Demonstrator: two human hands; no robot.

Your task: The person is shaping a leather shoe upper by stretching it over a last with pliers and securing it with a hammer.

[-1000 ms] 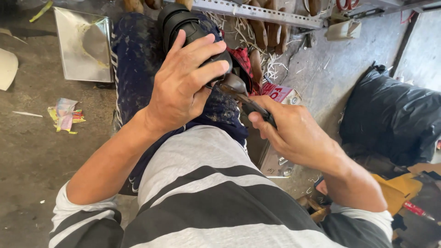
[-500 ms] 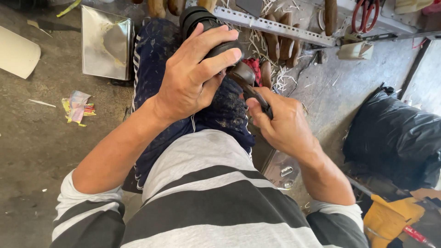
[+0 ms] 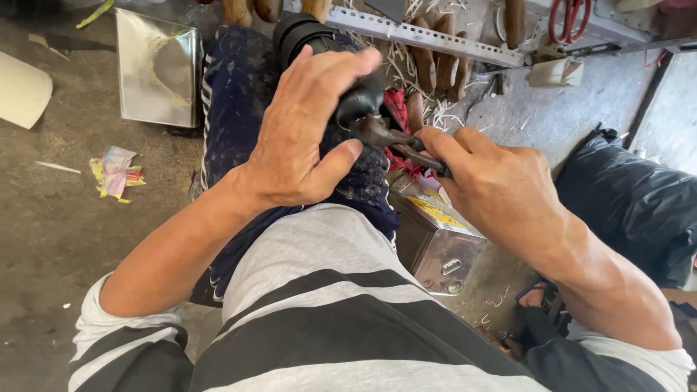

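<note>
Gripping the black shoe (image 3: 319, 43) on our lap with our left hand (image 3: 305, 138), we press a dark metal tool (image 3: 392, 139), clenched in our right hand (image 3: 494, 189), against it; the work looks midway, unfinished.

Grey-and-black striped shirt (image 3: 319, 305), speckled navy trousers (image 3: 239, 94), black bag (image 3: 639, 203), red scissors (image 3: 573, 18).

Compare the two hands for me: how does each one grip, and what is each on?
The left hand lies spread over the black rounded object on the lap, fingers draped across its top; the right hand is closed in a fist around the dark tool. The left hand sits higher in the picture, the right lower and to the side. Both are bare and meet at the same spot.
</note>
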